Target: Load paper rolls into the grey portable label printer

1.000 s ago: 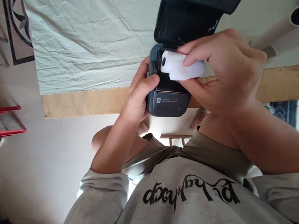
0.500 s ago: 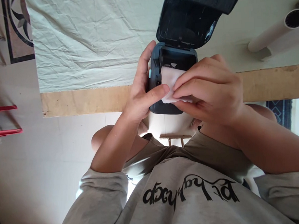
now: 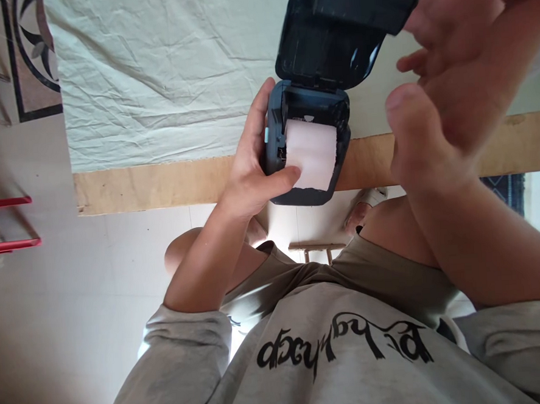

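Note:
My left hand [image 3: 254,172] grips a small dark blue-black portable printer [image 3: 271,113] by its left side, thumb over the front edge. Its hinged lid [image 3: 324,46] is tipped back, away from my body. Inside the compartment sits a white paper roll [image 3: 315,153], and my left thumb tip rests on its lower left corner. To the right of the printer my right hand [image 3: 460,93] is raised near the camera, thumb stretched out and fingers apart, holding nothing; its upper part is blurred. It does not touch the printer or the roll.
Behind the printer lies a table with a wrinkled pale green cloth [image 3: 152,75] and a bare wooden front edge [image 3: 159,185]. Red metal bars [image 3: 10,245] show at the left, over the tiled floor [image 3: 95,261]. My knees are below the table edge.
My right hand has let go of the paper roll and moved up and right, away from the printer. The roll now lies in the compartment, and the printer has shifted slightly left.

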